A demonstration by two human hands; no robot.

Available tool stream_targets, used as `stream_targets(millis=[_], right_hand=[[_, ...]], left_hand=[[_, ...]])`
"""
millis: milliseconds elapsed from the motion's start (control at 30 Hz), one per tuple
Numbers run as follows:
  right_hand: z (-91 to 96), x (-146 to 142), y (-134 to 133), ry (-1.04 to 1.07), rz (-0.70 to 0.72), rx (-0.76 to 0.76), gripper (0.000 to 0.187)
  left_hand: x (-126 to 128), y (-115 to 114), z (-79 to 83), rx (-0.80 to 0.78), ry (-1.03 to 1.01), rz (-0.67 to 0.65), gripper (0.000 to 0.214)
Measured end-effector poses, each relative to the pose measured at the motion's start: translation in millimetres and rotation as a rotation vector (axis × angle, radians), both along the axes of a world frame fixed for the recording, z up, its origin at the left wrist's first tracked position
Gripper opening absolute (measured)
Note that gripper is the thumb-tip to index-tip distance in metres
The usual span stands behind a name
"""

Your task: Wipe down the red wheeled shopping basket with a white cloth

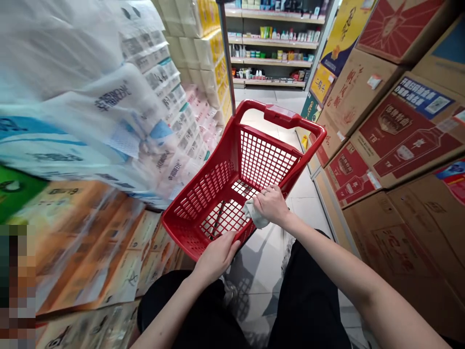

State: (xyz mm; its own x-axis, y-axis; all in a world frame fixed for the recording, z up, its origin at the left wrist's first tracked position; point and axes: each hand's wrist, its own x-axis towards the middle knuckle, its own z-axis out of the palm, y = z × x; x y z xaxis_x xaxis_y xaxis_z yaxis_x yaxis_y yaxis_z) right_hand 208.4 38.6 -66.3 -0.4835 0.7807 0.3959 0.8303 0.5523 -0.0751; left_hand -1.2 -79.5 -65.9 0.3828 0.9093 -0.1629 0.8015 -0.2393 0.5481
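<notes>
And we're rolling: our left hand (216,259) curled tight over the red shopping basket (250,109) rim, our right hand (271,205) closed on what looks like a white cloth (254,215).

The red plastic basket (232,194) looks smooth and a little glossy. On its near rim is a soft, matt white cloth (256,215). Right of the basket, cardboard cartons (399,126) look matt and slightly rough; left of it, thin plastic wrap (109,102) shines. Behind it stands a smooth metal pole (225,53); under it, floor tiles (269,271) are glossy.
</notes>
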Motion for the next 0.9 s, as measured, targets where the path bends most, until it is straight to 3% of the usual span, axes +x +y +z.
stream_targets(millis=[233,500,900], right_hand=[[3.1,-27,-16,-0.041,0.000,0.023,0.040],[0.5,-44,-15,-0.028,0.047,0.027,0.040],[-9.4,-56,-6,0.073,0.204,0.041,0.036]], left_hand=[[-22,-22,0.3,0.089,0.074,0.058,0.039],[-36,-30,-5.7,0.118,0.106,0.107,0.040],[-47,-33,1.8,0.031,0.049,0.140,0.037]])
